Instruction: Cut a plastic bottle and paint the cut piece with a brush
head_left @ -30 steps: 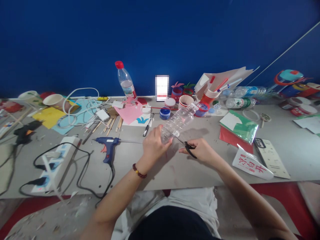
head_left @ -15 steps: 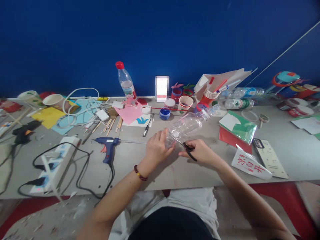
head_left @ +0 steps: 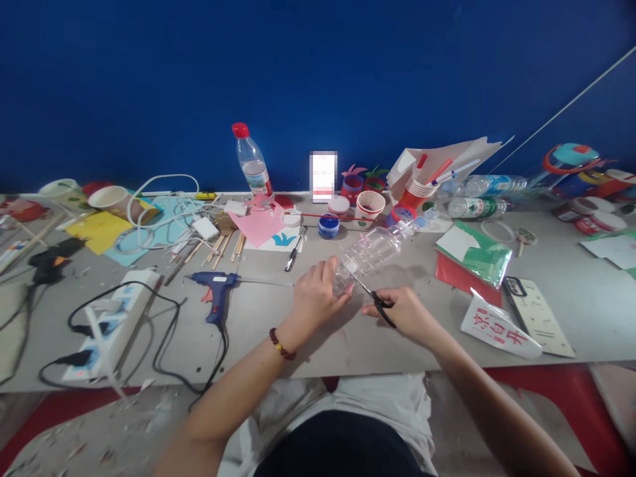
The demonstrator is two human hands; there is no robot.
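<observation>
I've got my left hand (head_left: 318,296) clamped round the base of the bottle (head_left: 378,248) to steady it, right hand (head_left: 406,313) closed on the scissors (head_left: 371,296), blades on the plastic just beside my left fingertips

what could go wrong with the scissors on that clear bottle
1. The blades of the scissors meet the clear bottle right beside the left hand gripping its base. A slip on the smooth plastic might nick those fingers.
2. The bottle is gripped at one end only, so it may twist or buckle as the right hand pushes the blades in.
</observation>
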